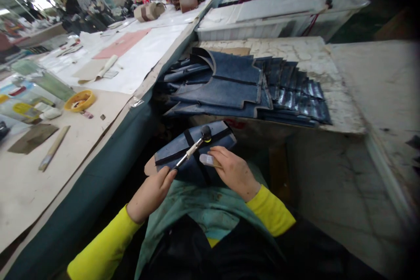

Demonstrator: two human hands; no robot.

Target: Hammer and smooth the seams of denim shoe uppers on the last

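Note:
A dark blue panel [170, 145] with crossing black strips lies over my lap. My left hand [152, 192] is closed round the dark handle end of a small hammer [190, 151], whose black head rests over or just above the panel's upper right part. In my right hand [234, 173] is a flat tool [208, 160] with a pale, translucent blade and a wooden-coloured handle, pinched between fingers and thumb. The blade sits over the panel, just below the hammer head.
Overlapping dark blue pieces [229, 83] are piled on a worn board [344, 109] ahead. On the left table [19, 201] are a yellow dish [79, 101], a flat stick [54, 148] and bottles. White bins [278, 13] stand beyond; people are in the background.

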